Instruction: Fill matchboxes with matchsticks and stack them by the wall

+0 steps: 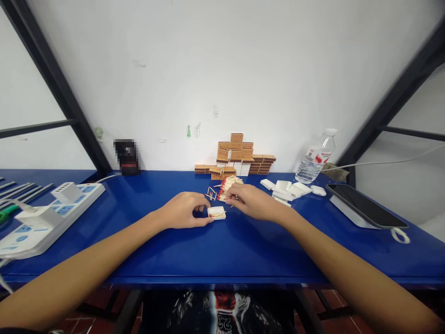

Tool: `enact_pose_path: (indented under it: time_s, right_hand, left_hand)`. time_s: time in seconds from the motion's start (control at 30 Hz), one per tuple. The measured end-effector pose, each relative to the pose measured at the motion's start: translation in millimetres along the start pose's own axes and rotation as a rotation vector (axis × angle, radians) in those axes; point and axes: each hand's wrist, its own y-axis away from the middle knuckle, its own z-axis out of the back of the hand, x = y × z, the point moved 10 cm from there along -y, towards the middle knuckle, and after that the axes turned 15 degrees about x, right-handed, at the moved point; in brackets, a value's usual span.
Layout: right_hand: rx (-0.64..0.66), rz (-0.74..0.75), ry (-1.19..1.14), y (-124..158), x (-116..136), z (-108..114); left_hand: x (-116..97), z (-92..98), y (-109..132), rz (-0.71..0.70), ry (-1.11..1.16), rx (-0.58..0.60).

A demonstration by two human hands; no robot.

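Note:
My left hand (189,209) grips the left end of a small white matchbox tray (219,210) between thumb and fingers. A few red-tipped matches lie in this tray. My right hand (248,200) is closed in a pinch just right of the tray, with a small red match tip (231,207) showing below its fingertips. Behind those fingers is a pile of red-tipped matches (227,185), partly covered by the hand. Several loose matches (210,193) lie left of the pile.
Stacked brown matchboxes (236,153) stand against the wall. Several white trays (283,189) lie to the right, near a tilted water bottle (314,160) and a phone (365,204). On the left are a power strip (52,222) and a dark, partly pixelated object (128,160).

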Motion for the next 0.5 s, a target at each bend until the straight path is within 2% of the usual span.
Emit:
enact_pose_path:
  time_s: [0.17,0.27,0.5]
  right_hand:
    - [0.205,-0.192,-0.017,7,-42,-4]
    - [0.29,-0.23,-0.077,10,-50,-10]
    - [0.242,-0.173,-0.109,6,-43,-11]
  left_hand:
    - [1,-1.0,0,0.003,-0.014,0.022]
    - [2,-1.3,-1,0.0,-0.023,0.028]
    - [3,-1.9,0,0.007,-0.017,0.033]
